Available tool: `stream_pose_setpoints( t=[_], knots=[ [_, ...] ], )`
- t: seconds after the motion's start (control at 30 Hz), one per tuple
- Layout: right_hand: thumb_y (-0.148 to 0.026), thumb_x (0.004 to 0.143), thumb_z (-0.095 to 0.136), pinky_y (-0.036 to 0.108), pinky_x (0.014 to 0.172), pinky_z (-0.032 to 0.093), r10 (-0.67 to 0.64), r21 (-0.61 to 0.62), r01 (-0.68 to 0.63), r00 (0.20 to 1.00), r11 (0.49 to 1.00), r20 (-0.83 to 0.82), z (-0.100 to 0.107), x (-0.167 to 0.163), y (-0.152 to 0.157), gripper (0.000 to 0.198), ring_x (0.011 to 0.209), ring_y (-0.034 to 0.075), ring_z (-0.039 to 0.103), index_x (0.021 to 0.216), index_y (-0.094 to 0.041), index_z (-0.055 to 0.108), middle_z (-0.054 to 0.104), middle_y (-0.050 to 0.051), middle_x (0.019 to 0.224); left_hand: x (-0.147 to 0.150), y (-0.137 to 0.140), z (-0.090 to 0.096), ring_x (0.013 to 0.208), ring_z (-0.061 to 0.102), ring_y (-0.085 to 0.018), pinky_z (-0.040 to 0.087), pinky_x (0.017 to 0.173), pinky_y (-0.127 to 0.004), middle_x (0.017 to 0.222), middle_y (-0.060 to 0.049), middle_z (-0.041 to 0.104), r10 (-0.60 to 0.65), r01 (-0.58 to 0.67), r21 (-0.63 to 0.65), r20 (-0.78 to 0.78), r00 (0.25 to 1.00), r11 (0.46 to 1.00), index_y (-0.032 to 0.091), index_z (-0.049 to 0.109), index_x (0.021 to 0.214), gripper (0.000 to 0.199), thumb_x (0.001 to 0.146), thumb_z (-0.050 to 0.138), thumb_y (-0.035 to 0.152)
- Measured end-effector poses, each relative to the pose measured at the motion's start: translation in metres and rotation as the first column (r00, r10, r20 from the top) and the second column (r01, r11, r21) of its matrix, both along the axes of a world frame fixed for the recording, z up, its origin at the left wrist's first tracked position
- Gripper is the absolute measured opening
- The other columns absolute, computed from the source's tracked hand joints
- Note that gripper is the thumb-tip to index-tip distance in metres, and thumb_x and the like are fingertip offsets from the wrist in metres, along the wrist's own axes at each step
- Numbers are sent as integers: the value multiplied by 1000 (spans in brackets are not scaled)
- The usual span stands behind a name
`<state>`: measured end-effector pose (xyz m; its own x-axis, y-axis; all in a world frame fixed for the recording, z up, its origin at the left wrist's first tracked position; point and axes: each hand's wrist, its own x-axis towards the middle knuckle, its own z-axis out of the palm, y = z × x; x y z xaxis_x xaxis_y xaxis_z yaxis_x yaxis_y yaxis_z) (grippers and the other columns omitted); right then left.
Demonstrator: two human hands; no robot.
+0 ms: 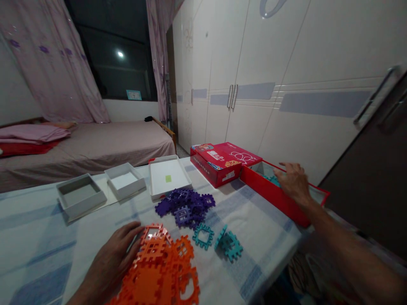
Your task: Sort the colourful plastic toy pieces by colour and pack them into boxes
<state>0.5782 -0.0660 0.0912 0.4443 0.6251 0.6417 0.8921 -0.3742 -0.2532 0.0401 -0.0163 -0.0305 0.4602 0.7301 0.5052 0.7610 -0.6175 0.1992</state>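
Cloth-covered table [260, 231]: purple pieces [190, 203] and orange pieces [149, 281] lie heaped; teal pieces [231, 245] are only partly unpacked. Left hand [111, 250], slack beside orange; right hand [294, 183] over red box [270, 192], grip indiscernible.

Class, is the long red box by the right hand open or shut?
Open: teal pieces show inside the long red box.

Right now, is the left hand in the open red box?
No, the left hand is at the orange pieces, outside the open red box.
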Motion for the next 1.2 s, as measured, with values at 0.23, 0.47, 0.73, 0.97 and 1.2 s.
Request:
stream_pose_setpoints(
  t=[0.23,0.47,0.73,0.97,1.2],
  knots=[
    [-49,70,68,37,100,38,689,-324,-860,510,394,-516,-33,-127,-43,72,124,24,43,134,-26,44,42,8,139,5,-5,10,98,64,-22,54,84,-34,110,-9,66,6,-6,-28,-5,1000,1000,21,67,103,41,89,39,48],
    [-39,63,76,42,103,32,671,-356,-880,472,315,-573,-53,-153,-54,79,122,28,42,134,-27,42,48,9,132,9,-10,18,100,63,-21,52,86,-34,110,-10,65,14,-14,-68,3,1000,998,20,67,103,43,89,37,47],
    [-18,63,68,29,81,42,678,-264,-871,490,415,-548,-62,-162,-62,41,92,18,52,102,-21,53,54,3,100,8,-8,11,103,60,-22,50,89,-35,113,-12,62,7,-9,-78,-16,1000,997,17,65,108,39,90,40,41],
    [-14,66,61,28,83,39,662,-131,-857,473,498,-582,-73,-165,-71,25,100,18,48,86,-21,46,47,6,115,7,-10,13,102,61,-22,51,88,-37,112,-11,63,4,-4,-62,0,1000,998,19,65,107,37,90,41,41],
    [-12,66,50,26,78,41,537,142,-714,363,685,-762,-69,-175,-53,18,97,17,52,80,-21,43,52,3,107,8,-8,10,104,60,-23,50,90,-38,114,-11,62,4,-5,-76,-16,1000,997,17,64,109,38,90,41,40]
  ],
)
